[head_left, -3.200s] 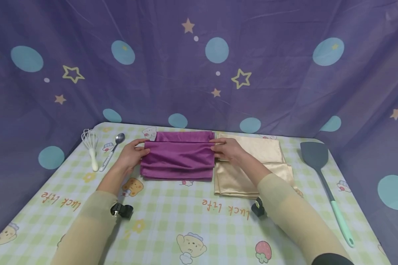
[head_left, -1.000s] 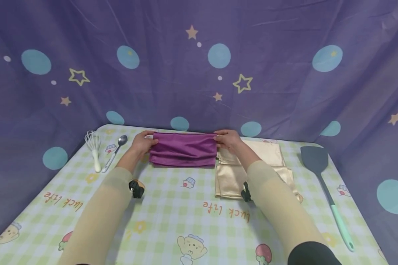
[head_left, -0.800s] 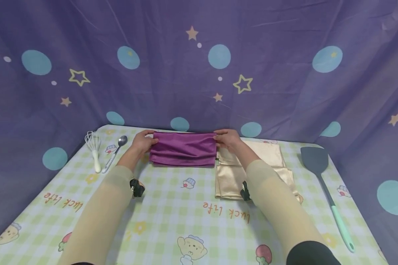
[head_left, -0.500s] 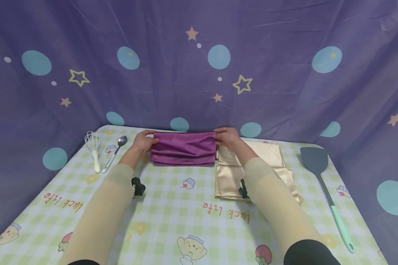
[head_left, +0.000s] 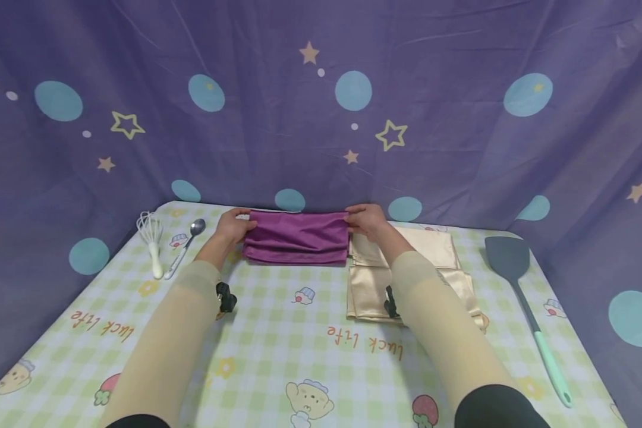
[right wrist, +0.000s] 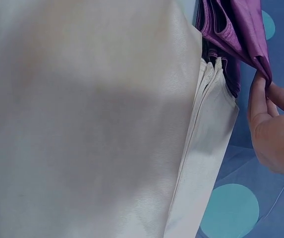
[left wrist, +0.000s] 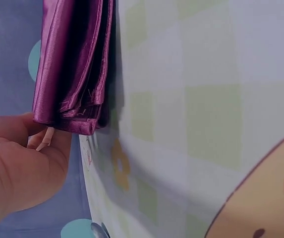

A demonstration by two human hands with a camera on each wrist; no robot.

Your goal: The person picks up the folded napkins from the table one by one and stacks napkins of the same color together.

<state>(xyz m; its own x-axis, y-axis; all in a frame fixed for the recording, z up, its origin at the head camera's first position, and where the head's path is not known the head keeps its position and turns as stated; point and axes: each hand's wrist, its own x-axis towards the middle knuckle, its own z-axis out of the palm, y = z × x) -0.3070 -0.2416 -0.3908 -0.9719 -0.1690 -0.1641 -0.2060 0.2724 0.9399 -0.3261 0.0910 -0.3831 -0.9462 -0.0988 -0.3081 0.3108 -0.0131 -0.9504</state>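
A folded purple satin cloth [head_left: 298, 239] lies across the back of the table, its layers showing at the end in the left wrist view. My left hand [head_left: 232, 226] pinches its far left corner between thumb and fingers. At the far right corner, my right hand [head_left: 368, 222] pinches the same cloth; the right wrist view shows the purple fold [right wrist: 253, 39] between thumb and fingers. Beneath my right wrist lie two folded cream satin cloths, one nearer [head_left: 368, 294] and one farther back [head_left: 430, 246].
At the left lie a whisk [head_left: 153, 244] and a spoon [head_left: 186, 246]. A grey turner [head_left: 519, 285] with a mint handle rests at the right. A purple curtain [head_left: 321, 148] hangs right behind the checked tablecloth [head_left: 278, 333].
Both hands have moved away from me with the purple cloth, whose upper fold now covers the strip seen behind it earlier. Over the last second they rise only slightly.
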